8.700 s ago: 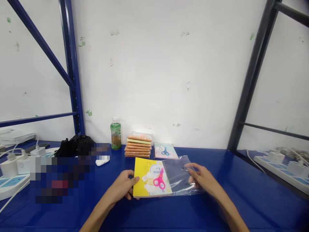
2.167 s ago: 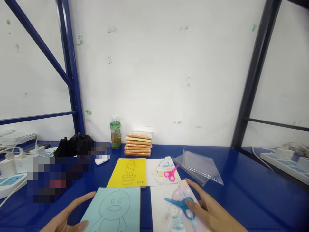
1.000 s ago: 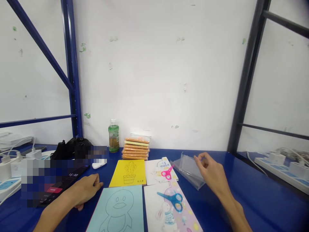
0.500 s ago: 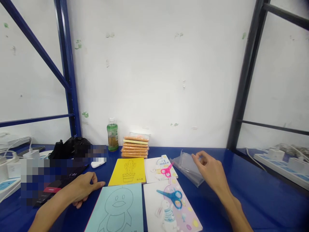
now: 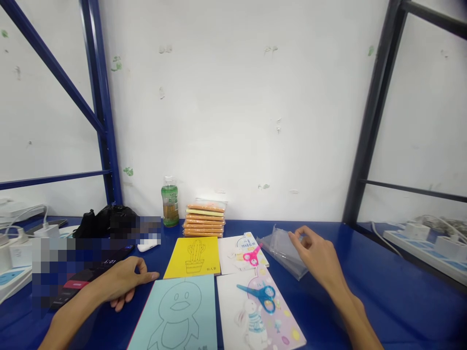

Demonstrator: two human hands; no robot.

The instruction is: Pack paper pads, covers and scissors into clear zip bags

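Observation:
My left hand (image 5: 124, 281) rests at the left, thumb stretched toward the light-blue drawing booklet (image 5: 182, 311) with a penguin outline. Its other fingers curl loosely apart from the thumb, holding nothing. My right hand (image 5: 315, 253) is beside flat clear plastic sleeves (image 5: 286, 255), fingertips over or close to their right edge; I cannot tell if they touch. Its fingers are loosely bent with nothing visible gripped. Between the hands lie a yellow cactus booklet (image 5: 175, 260), a white booklet (image 5: 229, 248) under pink scissors (image 5: 251, 256), and a rabbit-cover booklet (image 5: 233, 301) under blue scissors (image 5: 264, 294).
Orange packets wrapped in clear plastic (image 5: 204, 221) are stacked near the wall, beside a green-labelled bottle (image 5: 170, 201). A phone (image 5: 78, 284), a black bag (image 5: 109, 218) and a power strip (image 5: 16, 277) are at left. Another power strip (image 5: 419, 248) lies right, near metal frame posts.
The view shifts very slightly. Both hands, the booklets and the scissors keep their places.

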